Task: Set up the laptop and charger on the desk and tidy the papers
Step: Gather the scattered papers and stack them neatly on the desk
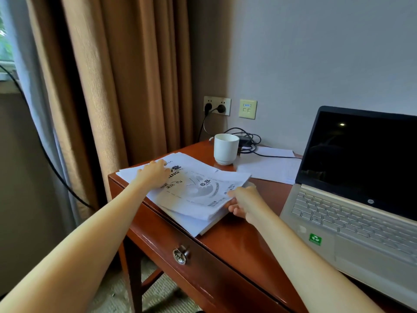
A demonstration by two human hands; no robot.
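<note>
My right grip (244, 203) holds the stack of papers (198, 193) at its near right edge, with the thumb on the top sheet and the fingers curled round the side of the pile. My left grip (155, 171) lies wide and flat on the far left corner of the same stack. Its fingers are stretched out and press on the sheets, clasping nothing.

The top sheet carries print and a round grey graphic. The sheets under it are fanned out unevenly. The stack sits on the left end of the wooden worktop (237, 240) and reaches its front edge, above a drawer with a metal ring pull (180, 255).

Just right of my right grip stands the open laptop (352, 199), its screen dark and a green sticker on its silver palm rest. Behind the stack a white mug (226, 149) stands upright. A loose sheet (270, 166) lies between the mug and the laptop.

The black charger (244, 139) lies behind the mug against the wall, its cable in loops. One strand runs across the loose sheet towards the laptop. Two black plugs sit in the wall socket (217, 105) above. A brown curtain (126, 75) hangs on the left.
</note>
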